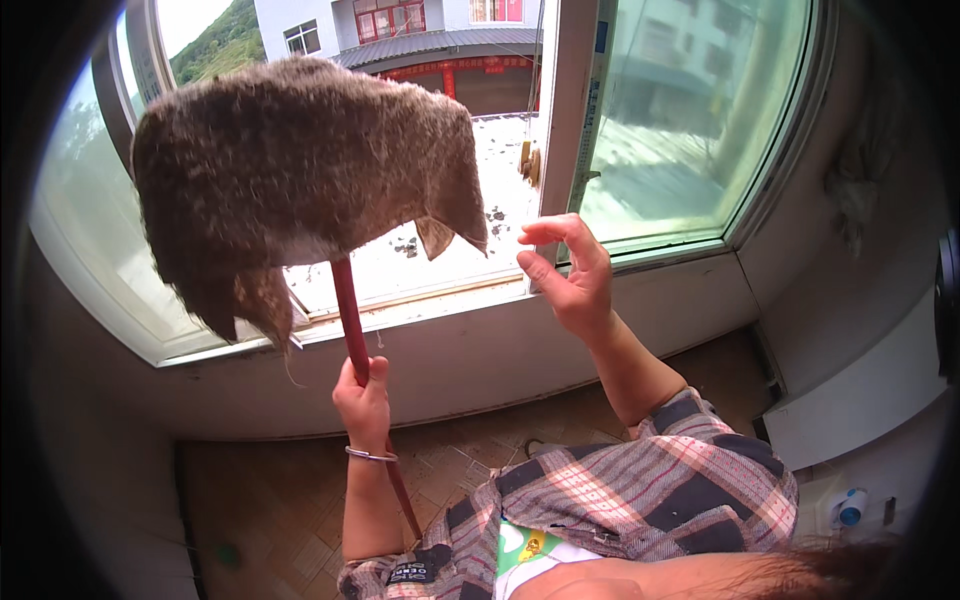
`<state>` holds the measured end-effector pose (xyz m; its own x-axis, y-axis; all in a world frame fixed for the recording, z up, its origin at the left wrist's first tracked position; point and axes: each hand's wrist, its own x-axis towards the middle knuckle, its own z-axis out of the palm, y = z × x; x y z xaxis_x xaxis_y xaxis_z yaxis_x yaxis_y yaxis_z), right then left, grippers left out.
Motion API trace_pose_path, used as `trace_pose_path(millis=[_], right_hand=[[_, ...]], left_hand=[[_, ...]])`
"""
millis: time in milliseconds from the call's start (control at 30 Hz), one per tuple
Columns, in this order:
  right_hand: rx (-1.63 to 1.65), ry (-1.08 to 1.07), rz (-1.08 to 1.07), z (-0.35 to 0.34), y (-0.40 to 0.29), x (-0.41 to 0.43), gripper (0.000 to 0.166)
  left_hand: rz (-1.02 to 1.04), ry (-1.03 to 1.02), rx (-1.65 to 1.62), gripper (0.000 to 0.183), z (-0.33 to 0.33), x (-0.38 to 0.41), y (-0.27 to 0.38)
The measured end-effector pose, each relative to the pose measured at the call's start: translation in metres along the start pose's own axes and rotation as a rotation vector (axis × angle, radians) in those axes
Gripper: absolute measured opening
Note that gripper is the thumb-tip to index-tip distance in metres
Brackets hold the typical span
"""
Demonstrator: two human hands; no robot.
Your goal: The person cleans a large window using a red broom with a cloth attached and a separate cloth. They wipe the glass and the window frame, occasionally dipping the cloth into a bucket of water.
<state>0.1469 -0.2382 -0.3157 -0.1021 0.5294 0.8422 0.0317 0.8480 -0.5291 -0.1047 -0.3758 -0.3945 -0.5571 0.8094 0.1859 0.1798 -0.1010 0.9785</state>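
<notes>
My left hand (362, 401) grips a dark red pole (349, 315), whose lower end slants down past my forearm. On the pole's top hangs a brown, shaggy cloth (300, 157), draped over a support that I cannot see. Its ragged corners dangle on both sides, and a loose thread trails from the left one. My right hand (574, 274) is raised to the right of the cloth, apart from it, thumb and fingers spread with nothing between them. Behind both hands stands a sliding window (559, 135), its middle part open to the outside.
A brass-coloured latch (529, 161) sits on the window frame. Below runs the sill (420, 304) above a pale wall (480, 360). Patterned tiles cover the floor (300, 502). At right are a white panel (855, 390) and a blue-and-white round item (850, 510).
</notes>
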Motion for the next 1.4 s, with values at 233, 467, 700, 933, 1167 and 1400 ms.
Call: trace_pose_path(millis=[233, 467, 700, 933, 1167, 1400], right_hand=[[0.040, -0.032, 0.545, -0.056, 0.061, -0.059, 0.011], [0.159, 0.004, 0.753, -0.074, 0.123, -0.107, 0.012], [0.121, 0.076, 0.808, -0.092, 0.168, -0.134, 0.013], [-0.017, 0.328, 0.853, -0.103, 0.184, -0.152, 0.012], [-0.284, 0.516, 0.911, -0.066, 0.155, -0.171, 0.012], [-0.330, 0.661, 1.002, 0.038, 0.127, -0.196, 0.013]], left_hand=[[0.256, -0.136, -0.019, 0.051, 0.050, 0.158, 0.170], [0.282, -0.272, 0.017, 0.054, 0.144, 0.290, 0.290], [0.381, -0.318, 0.106, 0.066, 0.235, 0.373, 0.345], [0.501, -0.484, -0.449, 0.044, 0.347, 0.436, 0.306], [0.581, -0.775, -0.699, 0.018, 0.415, 0.438, 0.221], [0.529, -0.882, -0.380, 0.038, 0.403, 0.428, 0.067]])
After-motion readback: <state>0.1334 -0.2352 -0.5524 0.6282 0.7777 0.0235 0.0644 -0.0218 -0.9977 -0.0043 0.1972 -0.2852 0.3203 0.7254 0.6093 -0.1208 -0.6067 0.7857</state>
